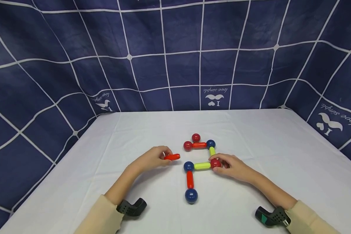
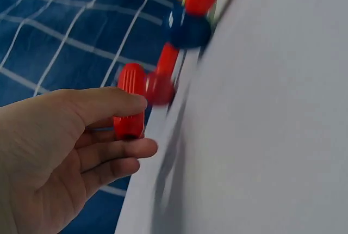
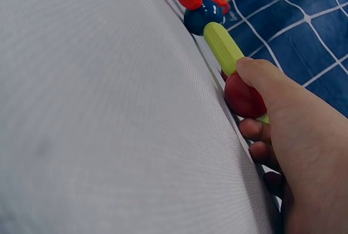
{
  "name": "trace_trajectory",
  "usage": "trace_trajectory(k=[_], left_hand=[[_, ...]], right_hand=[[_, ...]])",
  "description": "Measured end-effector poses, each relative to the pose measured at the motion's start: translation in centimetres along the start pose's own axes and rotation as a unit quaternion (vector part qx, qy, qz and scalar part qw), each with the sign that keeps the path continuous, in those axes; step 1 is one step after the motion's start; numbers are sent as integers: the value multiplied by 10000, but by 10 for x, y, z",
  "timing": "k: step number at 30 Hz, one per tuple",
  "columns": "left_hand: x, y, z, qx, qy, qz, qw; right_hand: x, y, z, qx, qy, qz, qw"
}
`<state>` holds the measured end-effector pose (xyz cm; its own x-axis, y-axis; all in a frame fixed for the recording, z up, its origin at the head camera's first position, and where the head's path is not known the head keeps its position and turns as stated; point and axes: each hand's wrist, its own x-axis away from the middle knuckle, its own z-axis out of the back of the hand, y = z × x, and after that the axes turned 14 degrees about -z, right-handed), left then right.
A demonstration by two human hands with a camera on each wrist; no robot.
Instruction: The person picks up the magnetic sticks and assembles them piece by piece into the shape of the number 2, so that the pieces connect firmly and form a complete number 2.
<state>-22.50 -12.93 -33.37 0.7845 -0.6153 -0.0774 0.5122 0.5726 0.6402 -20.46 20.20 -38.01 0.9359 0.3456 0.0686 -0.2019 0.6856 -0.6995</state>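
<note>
A chain of magnetic rods and balls lies on the white table (image 1: 251, 136). My left hand (image 1: 153, 158) pinches a loose red rod (image 1: 172, 157) (image 2: 130, 102) just left of the chain. My right hand (image 1: 229, 165) grips a red ball (image 1: 215, 163) (image 3: 243, 97) at the corner where two yellow-green rods meet. One yellow-green rod (image 1: 202, 166) (image 3: 223, 47) runs left to a blue ball (image 1: 188, 166) (image 3: 203, 16). From there a red rod (image 1: 190, 179) leads down to another blue ball (image 1: 191, 196). Further back, a red rod (image 1: 199, 145) joins a red ball (image 1: 188, 146) and a blue ball (image 1: 211, 143).
A single red ball (image 1: 196, 137) sits just behind the structure. A blue cloth with a white grid (image 1: 175, 55) hangs around the table on the back and both sides. Black wrist mounts (image 1: 131, 207) sit on both forearms.
</note>
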Motion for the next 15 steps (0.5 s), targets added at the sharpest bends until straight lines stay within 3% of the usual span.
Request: trace_trajectory(k=[7,12,15], left_hand=[[-5,38,-26,223,-120,-411,9988],[-3,58,-46,387,-42,-741,9965],[-1,67,-59,250,-123,-840,9961]], right_hand=[[-1,0,0,4,-4,-8,10000],[-1,0,0,-23,3,38,10000],[0,1,0,-49,13,108,9999]])
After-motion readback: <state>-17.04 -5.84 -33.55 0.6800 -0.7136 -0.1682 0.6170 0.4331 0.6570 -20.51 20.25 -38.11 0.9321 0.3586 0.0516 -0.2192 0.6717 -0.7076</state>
